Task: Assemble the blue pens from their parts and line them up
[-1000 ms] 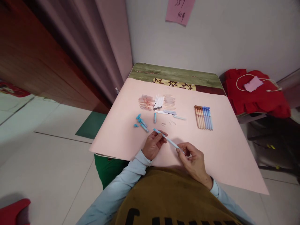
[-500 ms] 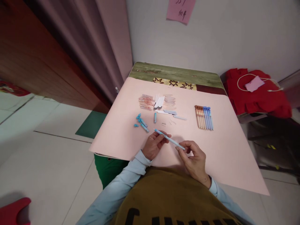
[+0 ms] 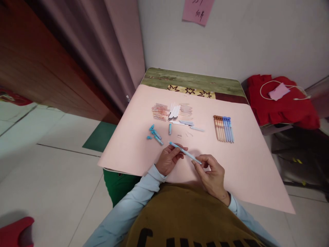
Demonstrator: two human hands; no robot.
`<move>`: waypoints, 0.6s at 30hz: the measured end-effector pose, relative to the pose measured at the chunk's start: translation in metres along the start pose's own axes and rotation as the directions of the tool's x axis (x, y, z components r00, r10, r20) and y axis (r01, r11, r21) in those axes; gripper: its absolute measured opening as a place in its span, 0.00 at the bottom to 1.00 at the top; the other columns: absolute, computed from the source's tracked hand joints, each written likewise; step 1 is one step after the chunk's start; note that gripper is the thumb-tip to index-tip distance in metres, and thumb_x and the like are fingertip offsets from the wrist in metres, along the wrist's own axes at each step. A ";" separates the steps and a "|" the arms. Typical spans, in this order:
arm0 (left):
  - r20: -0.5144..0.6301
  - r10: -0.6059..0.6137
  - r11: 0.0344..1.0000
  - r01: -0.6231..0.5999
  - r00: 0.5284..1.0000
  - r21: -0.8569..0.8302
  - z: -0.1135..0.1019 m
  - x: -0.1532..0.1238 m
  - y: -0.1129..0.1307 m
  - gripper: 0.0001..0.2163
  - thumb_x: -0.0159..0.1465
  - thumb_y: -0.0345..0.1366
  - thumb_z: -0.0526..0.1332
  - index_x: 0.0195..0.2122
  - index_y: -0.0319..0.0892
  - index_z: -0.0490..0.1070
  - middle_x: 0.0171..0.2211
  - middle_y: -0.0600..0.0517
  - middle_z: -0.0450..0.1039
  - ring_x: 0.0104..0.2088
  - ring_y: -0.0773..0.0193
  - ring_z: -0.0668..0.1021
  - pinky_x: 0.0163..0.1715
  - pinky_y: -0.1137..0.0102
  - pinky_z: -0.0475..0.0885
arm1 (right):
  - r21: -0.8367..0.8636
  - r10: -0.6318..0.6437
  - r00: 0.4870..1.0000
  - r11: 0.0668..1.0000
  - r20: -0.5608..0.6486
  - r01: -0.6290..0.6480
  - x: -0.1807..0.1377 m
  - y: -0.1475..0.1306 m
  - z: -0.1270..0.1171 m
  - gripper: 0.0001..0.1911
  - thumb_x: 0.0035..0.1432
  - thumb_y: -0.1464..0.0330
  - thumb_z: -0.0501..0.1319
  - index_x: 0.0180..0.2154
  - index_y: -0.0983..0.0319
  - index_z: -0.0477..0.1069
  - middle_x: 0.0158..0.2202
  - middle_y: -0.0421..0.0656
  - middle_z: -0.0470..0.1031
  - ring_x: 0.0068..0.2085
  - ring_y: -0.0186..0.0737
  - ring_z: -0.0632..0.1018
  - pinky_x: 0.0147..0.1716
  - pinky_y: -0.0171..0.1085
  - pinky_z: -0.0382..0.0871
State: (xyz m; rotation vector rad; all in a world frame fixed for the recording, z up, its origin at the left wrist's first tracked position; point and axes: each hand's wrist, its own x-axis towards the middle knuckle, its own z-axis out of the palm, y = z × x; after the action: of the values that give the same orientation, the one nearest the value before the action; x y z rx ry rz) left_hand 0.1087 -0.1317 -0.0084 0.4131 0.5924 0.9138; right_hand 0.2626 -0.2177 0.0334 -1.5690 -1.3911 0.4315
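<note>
A light blue pen [image 3: 185, 152] is held between both hands over the near part of the pink table cover [image 3: 246, 171]. My left hand [image 3: 168, 159] pinches it near its far left end. My right hand [image 3: 212, 175] is closed on its near right end with fingertips. Beyond them lie small blue pen parts [image 3: 155, 133], a single blue piece [image 3: 170, 128], and piles of pinkish parts [image 3: 160, 112], white refills [image 3: 174, 113] and pale barrels [image 3: 186, 111].
A row of finished orange and blue pens [image 3: 223, 128] lies to the right. The table's green far edge [image 3: 190, 79] meets a grey wall. A red cloth with a white cable [image 3: 282, 101] sits at right. A curtain hangs at left.
My right hand has shifted slightly up the pen's end, with its fingers working the tip. The pen has stayed nearly in place.
</note>
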 end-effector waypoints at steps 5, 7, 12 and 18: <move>0.004 -0.016 1.000 0.016 1.000 0.008 0.002 -0.002 0.003 0.13 0.54 0.35 0.72 0.37 0.36 0.74 0.38 0.43 0.81 0.31 0.67 0.79 0.30 0.74 0.73 | -0.008 0.083 0.996 0.997 0.041 -0.083 0.000 -0.002 -0.001 0.07 0.59 0.64 0.64 0.32 0.61 0.73 0.24 0.36 0.68 0.25 0.31 0.66 0.26 0.32 0.63; 0.010 -0.020 1.000 0.020 1.000 0.019 0.003 -0.002 0.003 0.13 0.54 0.34 0.72 0.38 0.36 0.74 0.38 0.43 0.81 0.32 0.66 0.79 0.30 0.73 0.74 | -0.013 0.123 0.990 0.992 0.076 -0.122 -0.001 0.000 -0.002 0.10 0.61 0.63 0.63 0.30 0.61 0.74 0.22 0.36 0.67 0.24 0.30 0.66 0.24 0.31 0.61; 0.003 -0.015 1.000 0.015 1.000 0.027 0.003 -0.002 0.000 0.13 0.53 0.33 0.72 0.37 0.36 0.73 0.35 0.45 0.81 0.35 0.62 0.81 0.37 0.69 0.76 | -0.058 0.182 0.972 0.983 0.147 -0.175 -0.003 0.004 -0.003 0.14 0.63 0.59 0.60 0.31 0.61 0.76 0.22 0.38 0.70 0.23 0.31 0.67 0.24 0.32 0.61; -0.027 0.050 0.999 -0.049 0.998 0.022 0.005 -0.001 -0.002 0.13 0.53 0.33 0.72 0.36 0.37 0.73 0.33 0.47 0.81 0.33 0.64 0.81 0.39 0.69 0.76 | 0.034 0.180 0.967 0.981 0.182 -0.189 -0.003 -0.002 -0.002 0.21 0.60 0.60 0.63 0.53 0.60 0.69 0.26 0.36 0.69 0.25 0.32 0.68 0.24 0.30 0.65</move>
State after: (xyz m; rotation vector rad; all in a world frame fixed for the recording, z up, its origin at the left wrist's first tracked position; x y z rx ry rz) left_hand 0.1121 -0.1337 -0.0055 0.4364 0.6200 0.9628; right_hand 0.2623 -0.2210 0.0352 -1.6567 -1.3604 0.7303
